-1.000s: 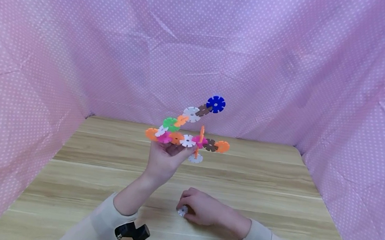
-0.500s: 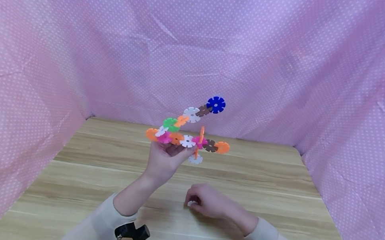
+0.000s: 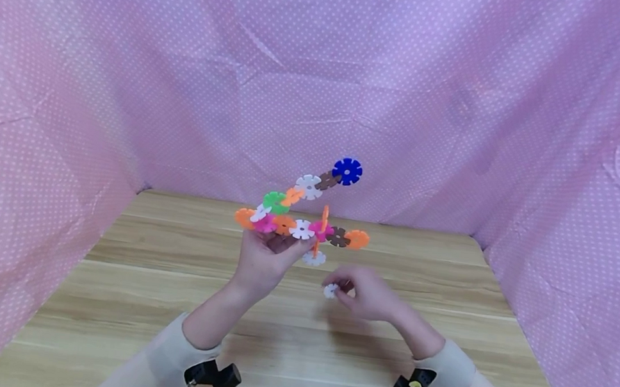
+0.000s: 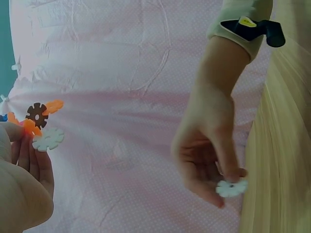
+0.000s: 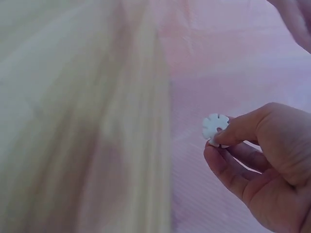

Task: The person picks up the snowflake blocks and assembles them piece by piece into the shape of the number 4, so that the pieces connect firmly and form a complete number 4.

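My left hand (image 3: 265, 265) holds up a structure of interlocked notched plastic discs, gripping it from below along its lower row. That row runs through orange, pink, a white disc (image 3: 302, 229), pink and a brown disc (image 3: 338, 237) to an orange disc (image 3: 357, 239) at its right end. A second branch climbs from the left past a green disc (image 3: 275, 202) to a blue disc (image 3: 347, 171) at the top. Below the row hangs another white disc (image 4: 48, 140). My right hand (image 3: 370, 294) pinches a loose white notched disc (image 5: 215, 127) between thumb and fingers, to the lower right of the structure.
A wooden table (image 3: 151, 355) spreads beneath both hands. Pink dotted cloth (image 3: 322, 92) encloses it at the back and both sides. Black camera mounts (image 3: 213, 375) sit on both wrists.
My right hand has lifted the loose white disc off the table region near me and carried it forward and to the right, closer to the structure. My left hand stays nearly still.
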### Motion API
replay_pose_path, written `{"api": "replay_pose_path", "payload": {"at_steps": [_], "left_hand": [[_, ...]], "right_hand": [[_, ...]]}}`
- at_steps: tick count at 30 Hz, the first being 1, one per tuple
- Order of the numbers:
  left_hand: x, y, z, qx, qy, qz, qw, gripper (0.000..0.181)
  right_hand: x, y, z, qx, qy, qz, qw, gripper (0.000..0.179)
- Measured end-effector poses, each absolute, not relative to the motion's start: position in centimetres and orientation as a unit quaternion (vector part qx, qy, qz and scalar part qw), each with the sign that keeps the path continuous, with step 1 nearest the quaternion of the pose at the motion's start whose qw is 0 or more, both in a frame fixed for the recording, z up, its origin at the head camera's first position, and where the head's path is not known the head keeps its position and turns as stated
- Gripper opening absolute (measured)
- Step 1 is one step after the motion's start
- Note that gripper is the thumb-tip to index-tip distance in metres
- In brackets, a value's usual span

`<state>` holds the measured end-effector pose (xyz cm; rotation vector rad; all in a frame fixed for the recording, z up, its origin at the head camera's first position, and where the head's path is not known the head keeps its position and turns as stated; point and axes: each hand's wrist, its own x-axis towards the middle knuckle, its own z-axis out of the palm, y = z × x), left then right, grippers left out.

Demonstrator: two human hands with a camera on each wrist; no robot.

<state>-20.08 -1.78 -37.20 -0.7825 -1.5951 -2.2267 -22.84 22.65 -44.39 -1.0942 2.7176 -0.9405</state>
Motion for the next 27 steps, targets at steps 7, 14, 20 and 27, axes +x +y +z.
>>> {"api": "replay_pose_path", "payload": {"at_steps": [7,14,20,27], "left_hand": [[-20.0,-1.6,-37.4,-0.278,-0.55,-0.775,0.143,0.053],[-20.1,-1.3,-37.1,-0.271,-0.551,-0.778,0.134,0.051],[-20.2,-1.3,-37.0,-0.256,-0.559,-0.779,0.121,0.05],[-20.3,-1.3,-37.1,-0.242,-0.585,-0.764,0.123,0.054]], "right_hand": [[-23.6,24.5,-40.6,-0.27,0.883,-0.384,-0.014,0.02],[-24.1,25.3,-36.0,-0.233,0.857,-0.448,-0.101,0.02],[-23.8,24.7,-32.9,-0.226,0.809,-0.527,-0.129,0.021],[-23.1,23.2,-30.5,-0.243,0.761,-0.586,-0.135,0.022]]}}
